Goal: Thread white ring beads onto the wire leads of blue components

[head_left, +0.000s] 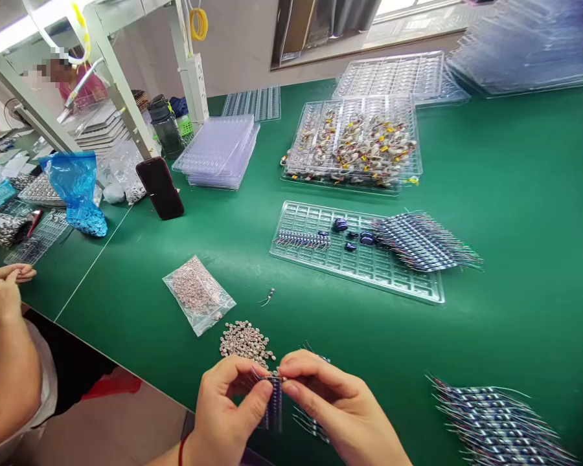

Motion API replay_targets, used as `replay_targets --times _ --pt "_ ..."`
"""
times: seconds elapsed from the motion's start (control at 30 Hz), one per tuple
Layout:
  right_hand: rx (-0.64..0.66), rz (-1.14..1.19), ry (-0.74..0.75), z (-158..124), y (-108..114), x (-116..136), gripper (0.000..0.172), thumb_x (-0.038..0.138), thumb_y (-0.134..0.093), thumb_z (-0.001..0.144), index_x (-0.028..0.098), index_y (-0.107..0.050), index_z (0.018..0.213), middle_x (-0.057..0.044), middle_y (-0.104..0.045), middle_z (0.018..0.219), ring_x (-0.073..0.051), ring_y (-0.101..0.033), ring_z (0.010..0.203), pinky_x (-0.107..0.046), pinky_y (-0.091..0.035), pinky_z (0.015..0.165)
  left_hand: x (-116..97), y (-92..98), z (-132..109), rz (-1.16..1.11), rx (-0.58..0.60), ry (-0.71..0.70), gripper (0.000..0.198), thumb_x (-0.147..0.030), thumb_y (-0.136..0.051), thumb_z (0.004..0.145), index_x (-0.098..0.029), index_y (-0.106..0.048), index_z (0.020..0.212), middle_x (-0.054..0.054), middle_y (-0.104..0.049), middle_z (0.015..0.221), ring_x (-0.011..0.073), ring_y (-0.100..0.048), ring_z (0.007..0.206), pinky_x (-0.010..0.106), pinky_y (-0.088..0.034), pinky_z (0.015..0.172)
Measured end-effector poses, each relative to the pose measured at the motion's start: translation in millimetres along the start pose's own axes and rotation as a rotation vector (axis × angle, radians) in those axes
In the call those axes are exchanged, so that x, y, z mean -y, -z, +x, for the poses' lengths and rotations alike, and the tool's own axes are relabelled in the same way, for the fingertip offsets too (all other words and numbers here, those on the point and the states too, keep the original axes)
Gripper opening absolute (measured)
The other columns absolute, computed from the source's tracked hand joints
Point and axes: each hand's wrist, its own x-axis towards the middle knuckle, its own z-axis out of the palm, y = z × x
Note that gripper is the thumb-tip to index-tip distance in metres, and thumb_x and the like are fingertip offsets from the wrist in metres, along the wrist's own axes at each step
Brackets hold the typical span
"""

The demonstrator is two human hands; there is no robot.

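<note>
My left hand (226, 411) is closed, thumb and fingers pinching a dark strip of small wired components (273, 409) that hangs down below the fingertips. At the strip's upper end, my right hand (340, 404) is closed in a pinch; a small pale piece seems to show at its fingertips, too small to name. Just beyond both hands lies a loose pile of small round pinkish pieces (245, 341). More wired strips (311, 424) lie on the table, partly hidden by my right hand. A bundle of similar strips (500, 421) rests at the lower right.
A clear bag of pinkish pieces (194, 291) lies left of the pile. Farther back are a plastic tray (359, 268) bearing wired strips, a tray of white-and-yellow parts (354, 149), stacked trays (218, 149) and a phone (160, 188). A co-worker's hands (4, 288) are at left.
</note>
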Motion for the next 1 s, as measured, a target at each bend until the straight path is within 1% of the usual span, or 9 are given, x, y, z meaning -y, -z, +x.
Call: replay_targets --times 0.2,0.27,0.4,0.5,0.67,0.83,1.0 --pt "-0.035 0.176 -0.165 -1.7 -4.8 -7.5 0.018 0.041 -0.082 0.069 0.025 -0.076 0.075 -0.004 -0.061 0.078 -0.018 -0.059 0.073 -0.024 -0.052 0.066 -3.4 -2.0 -1.4 0.000 0.015 -0.017 0.020 -0.036 -0.069 0.079 -0.016 -0.066 0.079 0.003 -0.066 0.073 0.0121 -0.061 0.065 0.019 -0.050 0.060" --pt "-0.042 0.218 -0.195 -2.0 -6.6 -7.1 0.019 0.041 -0.084 0.066 0.025 -0.076 0.073 -0.004 -0.060 0.077 -0.018 -0.058 0.073 -0.025 -0.051 0.066 -4.5 -2.1 -2.1 0.018 0.021 -0.032 0.018 -0.035 -0.068 0.080 -0.017 -0.066 0.080 0.002 -0.066 0.073 0.0116 -0.062 0.064 0.018 -0.050 0.060" --pt "-0.042 0.291 -0.249 -1.8 -9.4 -5.0 0.022 0.043 -0.086 0.063 0.025 -0.076 0.069 -0.004 -0.058 0.074 -0.018 -0.056 0.072 -0.026 -0.050 0.066 -5.4 -0.4 -2.8 0.118 0.029 -0.091 0.014 -0.032 -0.066 0.082 -0.019 -0.071 0.086 0.003 -0.069 0.079 0.0119 -0.063 0.070 0.018 -0.050 0.064" --pt "-0.044 0.333 -0.278 -2.1 -10.5 -4.9 0.022 0.042 -0.087 0.061 0.025 -0.075 0.068 -0.003 -0.058 0.074 -0.017 -0.055 0.071 -0.025 -0.049 0.066 -6.0 0.9 -3.1 0.176 0.031 -0.112 0.013 -0.031 -0.065 0.083 -0.019 -0.072 0.084 0.003 -0.068 0.078 0.0118 -0.061 0.069 0.018 -0.049 0.062" --pt "-0.041 0.368 -0.318 -3.5 -10.8 -7.0 0.022 0.041 -0.088 0.060 0.025 -0.075 0.066 -0.003 -0.057 0.073 -0.016 -0.052 0.068 -0.025 -0.048 0.064 -9.3 0.8 -4.2 0.198 0.028 -0.122 0.013 -0.030 -0.065 0.082 -0.018 -0.071 0.079 0.003 -0.068 0.074 0.0116 -0.060 0.066 0.018 -0.047 0.060" --pt "-0.028 0.373 -0.333 -4.1 -9.7 -7.8 0.022 0.040 -0.089 0.059 0.024 -0.075 0.065 -0.002 -0.055 0.072 -0.015 -0.051 0.068 -0.024 -0.046 0.064 -13.1 -1.0 -3.7 0.156 0.037 -0.083 0.015 -0.030 -0.066 0.080 -0.016 -0.070 0.076 0.004 -0.067 0.072 0.0116 -0.059 0.065 0.019 -0.047 0.061" --pt "-0.044 0.389 -0.359 -4.9 -8.4 -10.0 0.024 0.040 -0.090 0.057 0.024 -0.075 0.065 -0.001 -0.056 0.073 -0.014 -0.051 0.072 -0.021 -0.045 0.066 -16.4 -2.5 -1.0 0.080 0.052 -0.019 0.016 -0.031 -0.067 0.078 -0.015 -0.069 0.074 0.003 -0.066 0.071 0.0111 -0.058 0.063 0.018 -0.047 0.060"
